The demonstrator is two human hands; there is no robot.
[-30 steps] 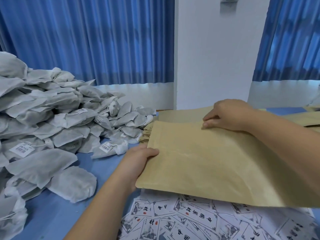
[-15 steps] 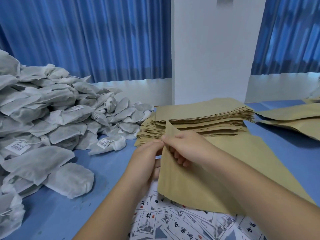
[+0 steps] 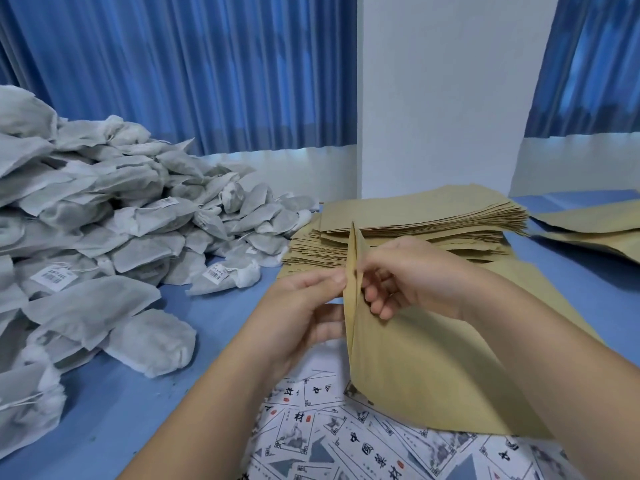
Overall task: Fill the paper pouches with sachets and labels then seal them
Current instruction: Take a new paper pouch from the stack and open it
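A brown paper pouch [image 3: 426,368] is held up between both hands at the centre of the table. My left hand [image 3: 301,317] pinches the near layer of its mouth edge. My right hand [image 3: 408,275] pinches the other layer, fingers curled into the gap, so the mouth stands slightly parted. A big heap of grey-white sachets [image 3: 104,237], some with barcode tags, lies at the left. Printed white labels [image 3: 332,434] are spread under the pouch at the front.
A stack of flat brown pouches [image 3: 433,216] lies behind my hands. More pouches [image 3: 595,226] lie at the far right. A blue tabletop [image 3: 207,306] carries everything. Blue curtains and a white pillar [image 3: 443,98] stand behind.
One second ago the pouch lay flatter with my hands at its opposite edges. Both hands have come together at its left edge, raised it and parted the mouth.
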